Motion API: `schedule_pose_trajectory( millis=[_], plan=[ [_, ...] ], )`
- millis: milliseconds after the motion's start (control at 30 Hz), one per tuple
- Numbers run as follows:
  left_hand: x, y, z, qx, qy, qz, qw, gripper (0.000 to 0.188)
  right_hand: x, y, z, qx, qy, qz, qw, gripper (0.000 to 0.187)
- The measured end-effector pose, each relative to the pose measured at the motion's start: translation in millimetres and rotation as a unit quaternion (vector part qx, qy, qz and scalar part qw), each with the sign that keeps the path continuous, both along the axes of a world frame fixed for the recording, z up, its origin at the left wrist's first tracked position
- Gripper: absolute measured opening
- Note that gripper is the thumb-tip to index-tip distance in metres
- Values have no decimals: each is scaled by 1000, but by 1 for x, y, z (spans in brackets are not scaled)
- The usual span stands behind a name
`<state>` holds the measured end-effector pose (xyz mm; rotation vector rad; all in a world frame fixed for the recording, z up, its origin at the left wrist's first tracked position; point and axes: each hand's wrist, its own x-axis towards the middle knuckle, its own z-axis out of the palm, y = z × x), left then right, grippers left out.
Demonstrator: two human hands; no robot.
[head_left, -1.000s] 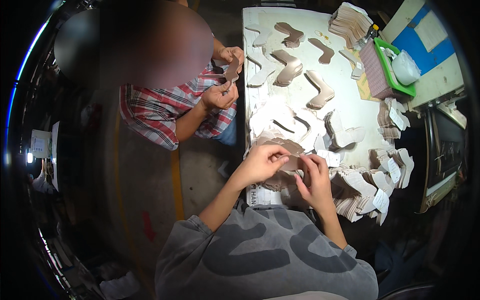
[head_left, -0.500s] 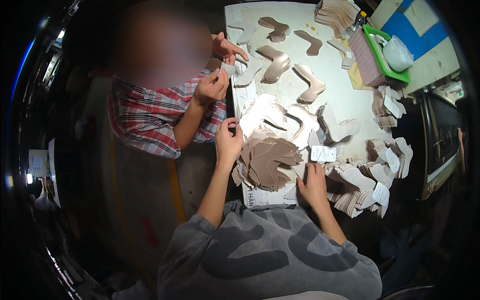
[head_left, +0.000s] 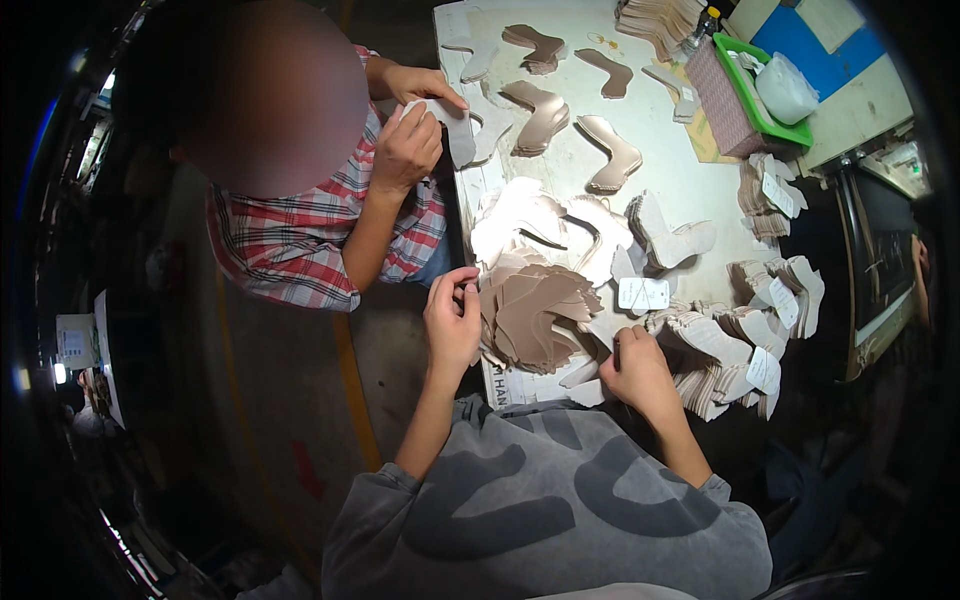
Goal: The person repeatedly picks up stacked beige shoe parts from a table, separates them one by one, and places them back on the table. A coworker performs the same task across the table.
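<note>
A heap of brown, curved flat cut pieces (head_left: pixel 535 310) lies at the table's near left corner. Beside its left edge is my left hand (head_left: pixel 453 325), fingers curled in; whatever they grip is hidden. To the right of the heap, my right hand (head_left: pixel 640 368) is closed, with a small dark thing showing at its fingers that I cannot make out. A pale grey piece (head_left: pixel 602 328) lies close to those fingertips, and another light piece (head_left: pixel 585 374) is just left of the hand. Bright pale pieces (head_left: pixel 518 215) lie beyond the heap.
Across the table, a person in a checked shirt (head_left: pixel 290 240) holds a pale curved piece (head_left: pixel 458 130). Tagged stacks of pieces (head_left: pixel 705 340) line the right edge. Small brown stacks (head_left: pixel 535 115) sit farther back. A green basket (head_left: pixel 735 60) stands at the back right.
My left hand has shifted slightly down, its fingers more curled. The right hand has moved a little right and down. The other person now holds the pale piece stretched out over the table edge.
</note>
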<state>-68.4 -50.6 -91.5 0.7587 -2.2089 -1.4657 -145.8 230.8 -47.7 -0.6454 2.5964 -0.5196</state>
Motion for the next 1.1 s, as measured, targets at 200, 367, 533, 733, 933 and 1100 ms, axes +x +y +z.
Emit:
schedule_pose_trajectory(
  millis=[200,367,533,733,933,1100],
  plan=[
    [-1,29,25,177,57,-65,980,23,-29,2,40,-114,-134,0,984,15],
    [0,45,38,339,28,-171,925,35,-24,-20,30,-409,-390,-149,811,14],
    [6,48,49,531,-2,-207,822,41,-16,-52,18,-542,-348,-222,732,25],
    [1,41,48,551,52,-156,818,20,-15,-67,11,-572,-277,-214,742,27],
    [-24,26,49,440,63,-153,883,17,-18,-48,7,-551,-327,-176,748,15],
    [-46,22,56,390,15,-264,882,25,-13,-36,10,-540,-332,-232,738,17]
  ],
)
